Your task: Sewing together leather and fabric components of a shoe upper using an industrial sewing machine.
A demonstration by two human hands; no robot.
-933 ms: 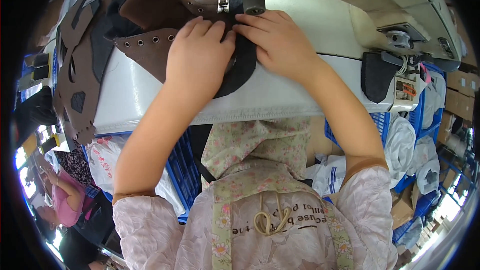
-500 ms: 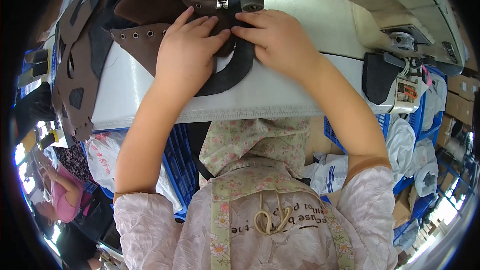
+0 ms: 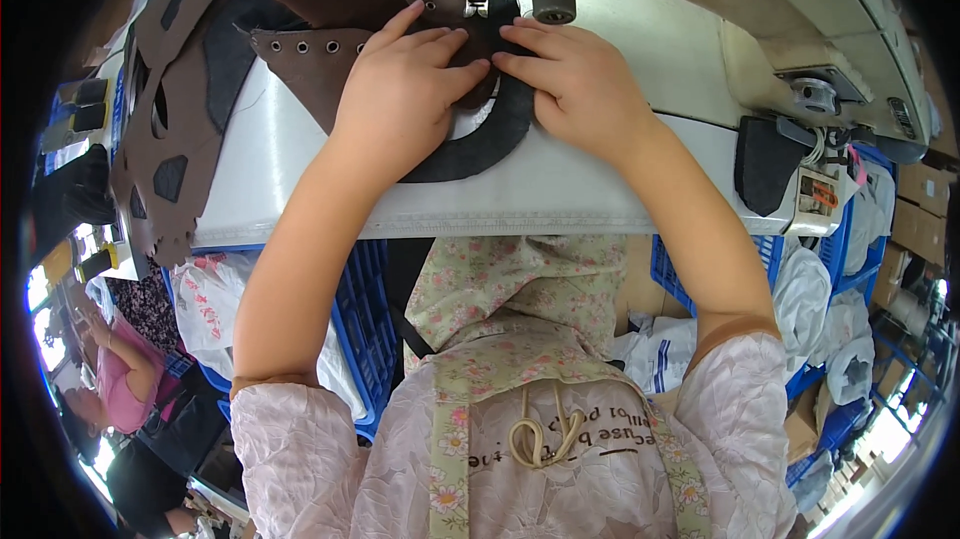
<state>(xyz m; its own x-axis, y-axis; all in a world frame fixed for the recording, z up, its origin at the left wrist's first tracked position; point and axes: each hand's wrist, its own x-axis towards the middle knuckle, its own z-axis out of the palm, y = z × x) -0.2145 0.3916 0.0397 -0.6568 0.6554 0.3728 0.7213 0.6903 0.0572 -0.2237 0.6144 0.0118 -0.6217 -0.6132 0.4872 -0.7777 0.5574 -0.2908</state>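
Note:
Brown leather shoe-upper pieces (image 3: 300, 64) with metal eyelets lie on the sewing machine's white bed, beneath its presser foot (image 3: 477, 1). A black curved strip (image 3: 480, 154) runs around the near right edge of the brown work. My left hand (image 3: 405, 89) rests flat on the leather with fingers spread, the index finger and thumb pointing toward the presser foot's near side. My right hand (image 3: 580, 79) lies just right of it, fingers stretched out over the black strip. Both hands press from above and grip nothing. The needle point cannot be made out.
Several brown and black cut pieces (image 3: 165, 139) hang over the bed's left end. A black piece (image 3: 765, 164) lies at the right end, near a bobbin winder (image 3: 815, 94). Blue crates (image 3: 360, 339) with plastic bags stand below. A person in pink (image 3: 130, 369) is at far left.
The whole view has shifted, so the machine, the leather and my hands all appear farther right. Relative to the presser foot, my hands and the leather have barely moved.

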